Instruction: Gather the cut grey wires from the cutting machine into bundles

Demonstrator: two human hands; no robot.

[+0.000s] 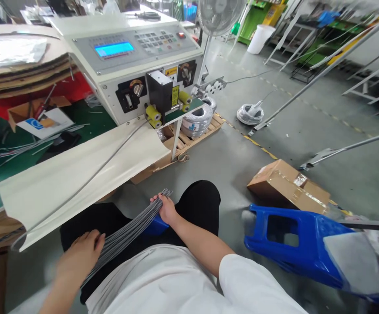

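A bundle of cut grey wires [127,231] lies across my lap. My right hand [166,208] is closed round the bundle's far end, near its tips. My left hand [80,257] rests on the bundle's near end, fingers curled over the wires and slightly blurred. Just above the hands hangs a long white output chute [78,174] with a single grey wire lying in it. The chute leads up to a white wire-cutting machine [133,61] with a blue screen, a keypad and yellow rollers [153,115].
A blue plastic stool [294,244] lies on its side to my right, beside a taped cardboard box [287,185]. Wire coils sit on a wooden pallet [192,131] and on the floor [250,114]. A fan, metal rails and racks stand further back.
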